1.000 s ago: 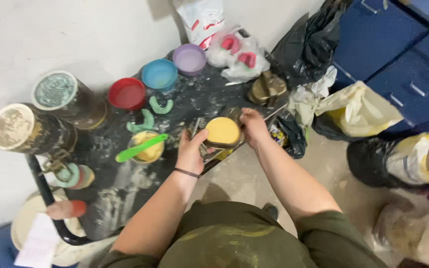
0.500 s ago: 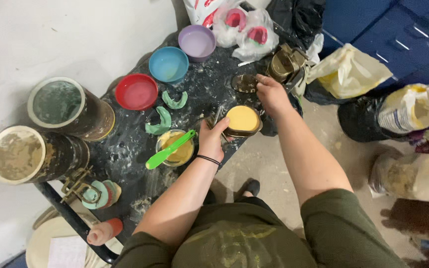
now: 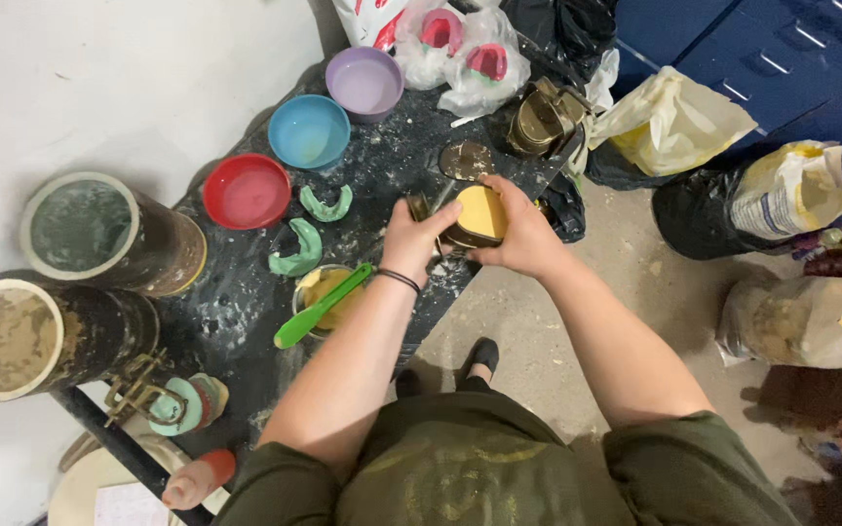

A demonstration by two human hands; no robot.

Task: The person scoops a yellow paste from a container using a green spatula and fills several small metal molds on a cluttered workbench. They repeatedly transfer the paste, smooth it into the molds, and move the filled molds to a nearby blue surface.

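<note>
Together, both hands, left [image 3: 419, 237] and right [image 3: 521, 237], grip a yellow-filled mould [image 3: 479, 216] above the black table [image 3: 236, 292]

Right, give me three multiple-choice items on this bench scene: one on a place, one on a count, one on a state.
1. Where does the green spatula lie?
A. Across the cup of yellow mix
B. Inside the blue bowl
C. On the floor

2. How many coloured bowls stand in a row at the bench's far side?
A. One
B. Three
C. Five

3. How is the round yellow-filled mould held?
A. It lies untouched on the bench
B. By the right hand alone
C. Between both hands

Answers:
1. A, its blade rests over the cup's rim.
2. B, the red bowl, the blue bowl and the purple bowl.
3. C, the left hand and the right hand grip it from either side.
</note>
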